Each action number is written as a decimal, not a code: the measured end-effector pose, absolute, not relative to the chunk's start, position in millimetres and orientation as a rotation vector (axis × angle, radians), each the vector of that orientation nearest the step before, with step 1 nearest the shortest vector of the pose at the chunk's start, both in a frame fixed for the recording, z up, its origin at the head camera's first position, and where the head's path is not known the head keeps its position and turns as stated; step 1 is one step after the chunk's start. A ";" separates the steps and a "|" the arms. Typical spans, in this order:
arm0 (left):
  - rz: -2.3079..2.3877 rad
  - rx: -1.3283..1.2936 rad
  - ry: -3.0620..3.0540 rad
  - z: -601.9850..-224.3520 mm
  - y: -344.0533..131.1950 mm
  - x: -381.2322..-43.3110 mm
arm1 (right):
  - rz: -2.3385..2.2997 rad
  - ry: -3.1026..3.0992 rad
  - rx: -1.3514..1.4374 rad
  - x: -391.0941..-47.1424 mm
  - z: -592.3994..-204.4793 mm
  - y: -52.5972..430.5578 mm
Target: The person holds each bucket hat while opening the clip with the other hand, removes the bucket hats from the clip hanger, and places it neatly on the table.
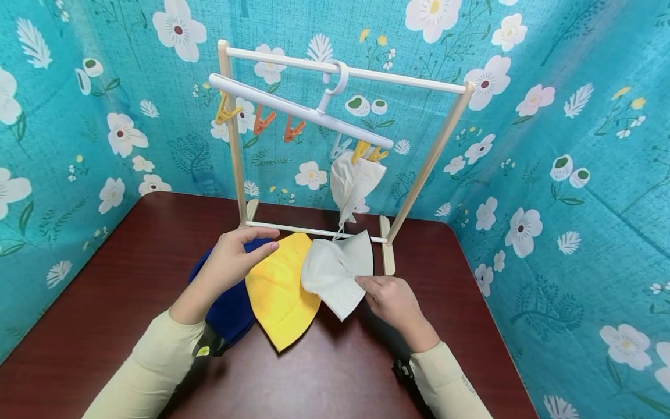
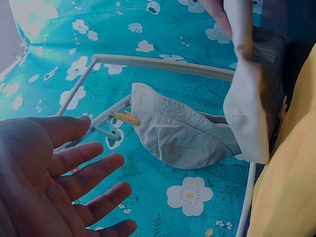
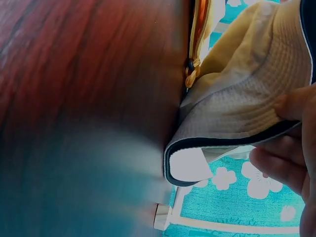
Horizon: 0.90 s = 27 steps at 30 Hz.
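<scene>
My right hand [image 1: 392, 299] pinches the brim of a pale bucket hat [image 1: 337, 270], thumb on one face and fingers on the other in the right wrist view. That hat stands tilted near the table's far side. Another pale hat [image 1: 356, 177] hangs above it from yellow clips [image 1: 361, 152] at the hanger's right end. My left hand [image 1: 230, 259] holds nothing, hovering over a dark blue hat [image 1: 230, 308] and a yellow hat [image 1: 285, 291]; its fingers [image 2: 98, 170] are spread and loosely bent. The yellow hat lies beside the pale one.
A lilac hanger [image 1: 298, 110] hooks over the top bar of a wooden rack [image 1: 439, 148], tilted down to the right. Another yellow clip [image 1: 226, 110] and two orange clips [image 1: 264, 120] hang toward its left end. Floral cloth [image 1: 523, 145] surrounds the dark wooden table [image 1: 314, 384].
</scene>
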State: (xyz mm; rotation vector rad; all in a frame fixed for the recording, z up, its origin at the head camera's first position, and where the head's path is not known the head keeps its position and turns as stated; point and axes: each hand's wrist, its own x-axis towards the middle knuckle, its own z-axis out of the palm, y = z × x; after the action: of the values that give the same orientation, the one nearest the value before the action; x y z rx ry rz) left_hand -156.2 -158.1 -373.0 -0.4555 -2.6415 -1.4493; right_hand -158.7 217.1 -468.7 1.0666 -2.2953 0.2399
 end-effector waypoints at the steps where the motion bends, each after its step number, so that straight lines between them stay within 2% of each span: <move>1: -1.449 -0.455 -2.646 -373.0 -157.9 -156.4 | 0.231 -2.298 1.076 -158.4 -469.0 217.6; 27: -1.431 -0.483 -2.675 -372.8 -156.1 -155.8 | 0.103 -2.437 1.157 -152.5 -476.1 220.2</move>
State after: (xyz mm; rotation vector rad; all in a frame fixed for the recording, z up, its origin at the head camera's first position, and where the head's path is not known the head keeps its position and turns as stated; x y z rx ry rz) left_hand -155.8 -156.1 -372.8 -0.4832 -2.6751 -1.4307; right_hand -152.5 220.2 -476.1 1.1572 -2.4365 0.1025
